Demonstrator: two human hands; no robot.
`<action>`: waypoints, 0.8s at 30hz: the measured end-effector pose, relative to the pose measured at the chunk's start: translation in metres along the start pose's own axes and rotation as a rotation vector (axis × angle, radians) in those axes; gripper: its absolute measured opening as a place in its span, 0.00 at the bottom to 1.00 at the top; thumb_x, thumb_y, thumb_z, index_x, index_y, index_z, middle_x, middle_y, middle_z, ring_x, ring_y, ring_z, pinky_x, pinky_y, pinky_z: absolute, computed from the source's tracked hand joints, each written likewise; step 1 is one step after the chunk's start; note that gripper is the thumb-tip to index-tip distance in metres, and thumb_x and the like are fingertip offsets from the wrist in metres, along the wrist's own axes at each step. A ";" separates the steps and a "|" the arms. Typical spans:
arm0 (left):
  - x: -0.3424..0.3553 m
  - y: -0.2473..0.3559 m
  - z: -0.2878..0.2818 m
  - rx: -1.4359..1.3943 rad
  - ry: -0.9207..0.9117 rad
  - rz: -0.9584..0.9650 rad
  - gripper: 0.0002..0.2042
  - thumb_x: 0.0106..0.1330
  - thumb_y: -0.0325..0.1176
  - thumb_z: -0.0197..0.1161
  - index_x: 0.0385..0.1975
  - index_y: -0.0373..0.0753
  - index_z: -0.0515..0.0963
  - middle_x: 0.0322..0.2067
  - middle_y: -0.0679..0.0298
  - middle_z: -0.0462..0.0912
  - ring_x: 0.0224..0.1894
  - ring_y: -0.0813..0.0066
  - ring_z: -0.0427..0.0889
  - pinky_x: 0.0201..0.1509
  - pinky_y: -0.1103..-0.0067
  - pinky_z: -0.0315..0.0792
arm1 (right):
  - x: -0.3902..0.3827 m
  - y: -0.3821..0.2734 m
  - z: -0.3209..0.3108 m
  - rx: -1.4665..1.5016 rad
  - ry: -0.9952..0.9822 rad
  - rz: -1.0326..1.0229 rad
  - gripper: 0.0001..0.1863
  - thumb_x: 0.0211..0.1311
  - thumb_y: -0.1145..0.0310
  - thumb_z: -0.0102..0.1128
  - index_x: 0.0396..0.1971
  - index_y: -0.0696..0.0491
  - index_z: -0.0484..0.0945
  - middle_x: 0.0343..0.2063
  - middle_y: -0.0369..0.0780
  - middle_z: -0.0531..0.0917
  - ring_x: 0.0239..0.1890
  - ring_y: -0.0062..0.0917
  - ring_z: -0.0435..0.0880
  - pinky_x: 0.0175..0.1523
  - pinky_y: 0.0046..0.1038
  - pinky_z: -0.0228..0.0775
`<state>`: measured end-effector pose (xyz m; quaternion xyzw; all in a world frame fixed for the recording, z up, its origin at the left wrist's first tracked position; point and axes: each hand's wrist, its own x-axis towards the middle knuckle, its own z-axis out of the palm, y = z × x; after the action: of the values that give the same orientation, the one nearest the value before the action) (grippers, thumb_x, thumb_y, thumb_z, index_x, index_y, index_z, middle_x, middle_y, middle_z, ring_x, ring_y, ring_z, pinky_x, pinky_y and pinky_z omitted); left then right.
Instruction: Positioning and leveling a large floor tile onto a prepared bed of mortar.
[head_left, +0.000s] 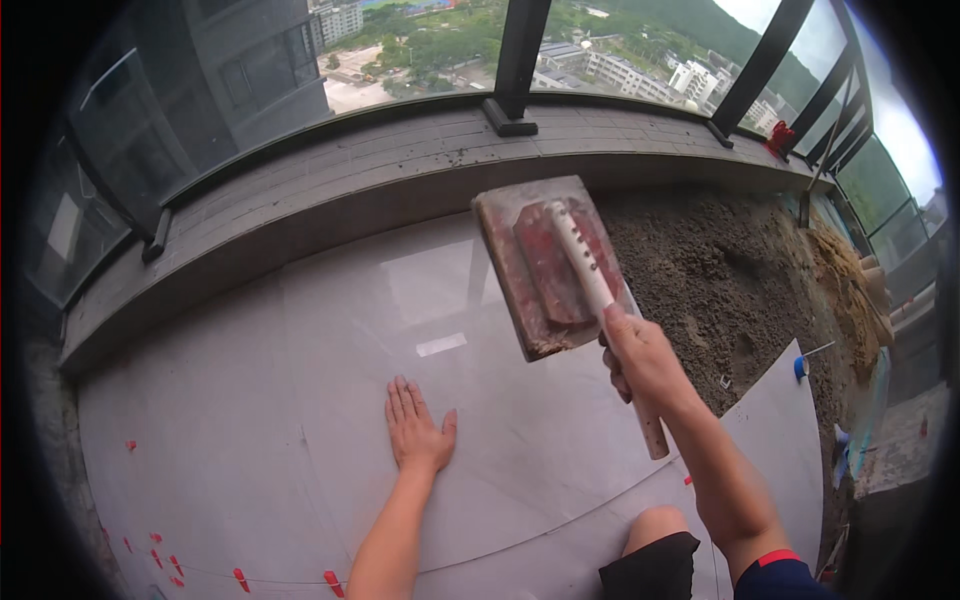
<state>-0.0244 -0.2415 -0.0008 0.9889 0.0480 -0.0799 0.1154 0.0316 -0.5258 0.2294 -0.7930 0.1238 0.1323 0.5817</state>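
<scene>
My right hand (640, 362) is closed round the pale, perforated handle of a tile beater (548, 265). Its thick rectangular head, red-brown and smeared with grey, hangs in the air above the floor, tilted toward me. My left hand (418, 430) lies flat with fingers stretched out on a large glossy light-grey floor tile (360, 320). Beyond the tile's right side spreads a bed of rough dark mortar (720, 270). Several red levelling wedges (241, 579) stand along tile joints at the lower left.
A grey-tiled ledge (370, 160) curves along the far side under dark-framed glass. At the right, another tile's pointed corner (780, 385) borders the mortar, with a small blue item (801, 367) on its edge. Sandy material (840, 265) lies farther right. My bent knee (657, 525) rests near the front.
</scene>
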 end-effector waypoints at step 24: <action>-0.020 -0.007 0.008 -0.095 -0.007 0.014 0.43 0.70 0.57 0.46 0.73 0.26 0.47 0.76 0.44 0.42 0.79 0.51 0.37 0.80 0.62 0.34 | 0.113 -0.042 0.123 0.060 0.124 -0.438 0.29 0.76 0.40 0.39 0.26 0.51 0.65 0.12 0.30 0.65 0.11 0.13 0.64 0.15 0.21 0.58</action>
<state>-0.0458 -0.2382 -0.0068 0.9823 0.0443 -0.0804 0.1630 0.1442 -0.4011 0.1918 -0.7900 -0.0120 -0.0498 0.6110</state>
